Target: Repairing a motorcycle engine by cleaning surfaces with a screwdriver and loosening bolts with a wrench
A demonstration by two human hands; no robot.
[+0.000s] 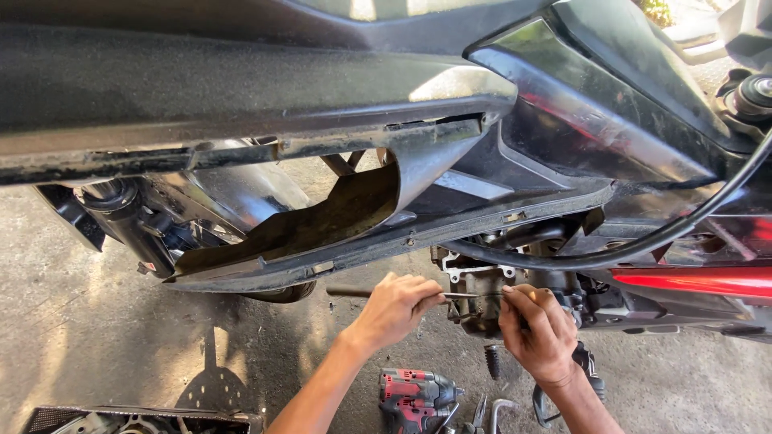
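floor: stained grey concrete (96, 321) | light: sunlit patches, probably outdoors

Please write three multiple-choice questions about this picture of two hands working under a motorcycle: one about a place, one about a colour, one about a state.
1. Where does the power drill lie?
A. on the concrete floor below the hands
B. on the seat
C. in the left hand

2. What colour is the drill's body?
A. yellow
B. red and black
C. white

3. What is the left hand doing?
A. resting open on the floor
B. holding the drill
C. gripping a thin rod-like tool level

Answers: 1 A, it lies on the floor between the forearms. 2 B, red casing with black parts. 3 C, fingers closed around the tool, pointing toward the engine part beside the right hand.
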